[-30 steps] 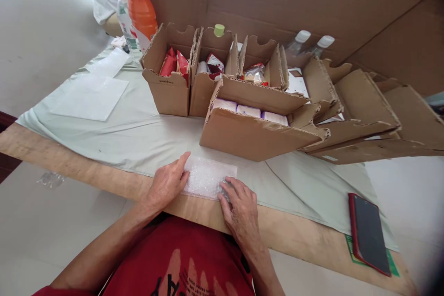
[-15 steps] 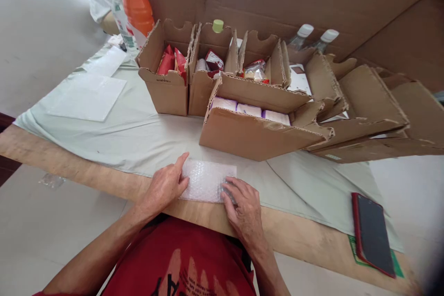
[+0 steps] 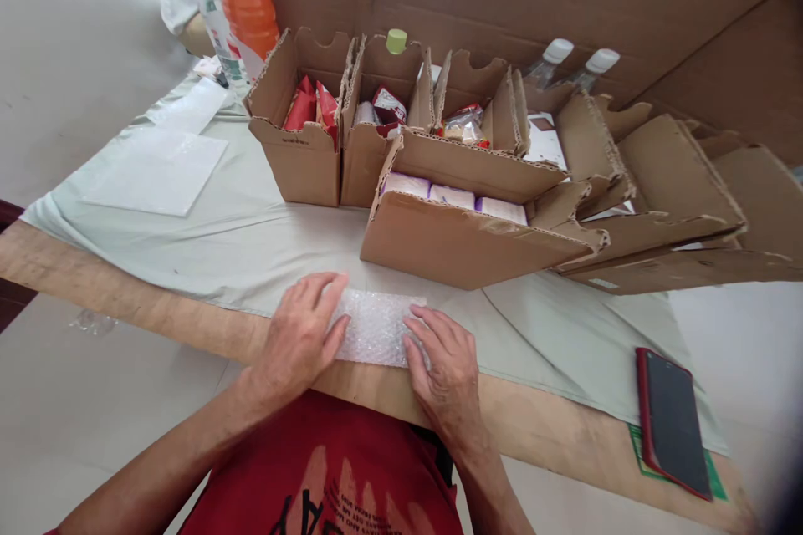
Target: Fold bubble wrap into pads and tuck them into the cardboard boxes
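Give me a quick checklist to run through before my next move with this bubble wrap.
1. Bubble wrap lying flat at the table edge: ok.
2. Left hand resting on its left end: ok.
3. Right hand resting on its right end: ok.
4. Anything already lying on the wrap: cannot tell under the hands; the middle is bare.
5. Front box of white packs apart from the wrap: ok.
6. Phone off to the right, apart from both hands: ok.
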The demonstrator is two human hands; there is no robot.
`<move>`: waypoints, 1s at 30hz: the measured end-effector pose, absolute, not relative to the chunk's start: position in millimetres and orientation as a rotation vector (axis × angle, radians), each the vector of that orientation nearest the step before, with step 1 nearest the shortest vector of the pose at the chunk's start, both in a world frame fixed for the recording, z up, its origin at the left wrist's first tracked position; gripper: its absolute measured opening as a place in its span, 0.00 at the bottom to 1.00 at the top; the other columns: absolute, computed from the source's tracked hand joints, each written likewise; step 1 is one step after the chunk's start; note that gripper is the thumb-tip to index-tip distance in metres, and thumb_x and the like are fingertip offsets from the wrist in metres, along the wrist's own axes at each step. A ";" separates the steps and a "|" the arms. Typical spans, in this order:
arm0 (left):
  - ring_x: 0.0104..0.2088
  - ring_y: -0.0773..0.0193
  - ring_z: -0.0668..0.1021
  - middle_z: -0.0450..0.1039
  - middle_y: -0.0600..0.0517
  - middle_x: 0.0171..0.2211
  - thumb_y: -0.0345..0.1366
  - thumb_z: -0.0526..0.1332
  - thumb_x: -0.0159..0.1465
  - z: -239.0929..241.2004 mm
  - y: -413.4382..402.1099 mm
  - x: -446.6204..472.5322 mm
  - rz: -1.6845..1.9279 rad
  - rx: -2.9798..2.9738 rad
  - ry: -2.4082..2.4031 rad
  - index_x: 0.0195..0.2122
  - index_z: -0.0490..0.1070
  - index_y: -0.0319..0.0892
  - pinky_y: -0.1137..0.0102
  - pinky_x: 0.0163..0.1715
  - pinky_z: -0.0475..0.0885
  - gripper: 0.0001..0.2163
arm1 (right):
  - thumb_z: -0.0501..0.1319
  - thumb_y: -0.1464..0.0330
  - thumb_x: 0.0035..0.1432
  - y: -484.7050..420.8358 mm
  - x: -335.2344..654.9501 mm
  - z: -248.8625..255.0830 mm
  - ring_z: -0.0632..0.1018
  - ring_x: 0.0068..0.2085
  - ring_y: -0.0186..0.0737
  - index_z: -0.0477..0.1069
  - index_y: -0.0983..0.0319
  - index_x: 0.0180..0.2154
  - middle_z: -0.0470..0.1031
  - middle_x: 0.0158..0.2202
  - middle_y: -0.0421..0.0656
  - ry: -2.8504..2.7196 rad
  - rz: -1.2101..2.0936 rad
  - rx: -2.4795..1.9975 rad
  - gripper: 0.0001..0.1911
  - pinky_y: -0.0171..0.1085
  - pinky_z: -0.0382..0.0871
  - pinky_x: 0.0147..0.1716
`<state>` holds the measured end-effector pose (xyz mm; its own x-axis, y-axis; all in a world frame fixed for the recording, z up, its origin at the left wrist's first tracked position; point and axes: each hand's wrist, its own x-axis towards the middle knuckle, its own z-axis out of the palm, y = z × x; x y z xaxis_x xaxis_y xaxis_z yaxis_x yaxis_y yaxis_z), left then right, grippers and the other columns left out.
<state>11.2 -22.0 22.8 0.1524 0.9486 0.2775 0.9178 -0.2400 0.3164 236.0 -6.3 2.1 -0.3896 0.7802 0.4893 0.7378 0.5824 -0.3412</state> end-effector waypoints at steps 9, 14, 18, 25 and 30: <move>0.72 0.44 0.57 0.54 0.37 0.72 0.46 0.56 0.71 -29.8 -47.2 25.0 0.220 2.556 1.627 0.70 0.57 0.36 0.49 0.70 0.49 0.30 | 0.52 0.71 0.71 -0.9 231.3 -30.0 0.67 0.67 0.51 0.69 0.62 0.61 0.68 0.66 0.49 -2.588 0.242 -1.088 0.20 0.50 0.66 0.59; 0.73 0.44 0.53 0.51 0.37 0.73 0.51 0.56 0.70 -29.6 -48.5 22.9 0.212 2.523 1.622 0.70 0.56 0.36 0.50 0.71 0.46 0.33 | 0.52 0.69 0.72 -0.5 251.8 -21.1 0.72 0.62 0.47 0.72 0.61 0.55 0.74 0.60 0.49 -2.324 0.298 -1.176 0.16 0.47 0.67 0.58; 0.73 0.43 0.53 0.51 0.36 0.73 0.51 0.57 0.70 -29.4 -48.0 24.1 0.238 2.508 1.623 0.70 0.55 0.35 0.49 0.71 0.46 0.34 | 0.56 0.60 0.69 2.0 266.6 -15.8 0.74 0.57 0.56 0.76 0.61 0.44 0.76 0.55 0.53 -2.063 0.092 -1.554 0.14 0.54 0.67 0.52; 0.74 0.44 0.52 0.49 0.36 0.73 0.44 0.57 0.71 -26.2 -54.9 18.0 0.591 2.324 1.583 0.70 0.55 0.41 0.46 0.70 0.53 0.29 | 0.60 0.55 0.62 5.0 244.1 -15.6 0.74 0.57 0.59 0.68 0.59 0.31 0.76 0.56 0.54 -1.819 0.568 -1.599 0.15 0.55 0.67 0.51; 0.69 0.46 0.64 0.54 0.38 0.72 0.42 0.60 0.69 -12.9 -63.5 5.5 1.137 1.664 1.732 0.72 0.47 0.48 0.46 0.66 0.63 0.34 | 0.67 0.57 0.58 -10.2 237.7 17.2 0.81 0.41 0.43 0.67 0.58 0.33 0.80 0.42 0.47 -1.421 1.003 -1.385 0.14 0.39 0.75 0.38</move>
<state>5.5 -63.5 -12.9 -0.1459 0.9685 0.2017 0.5698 -0.0844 0.8174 237.7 -10.2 17.2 0.0162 0.9983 0.0565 0.2814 0.0497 -0.9583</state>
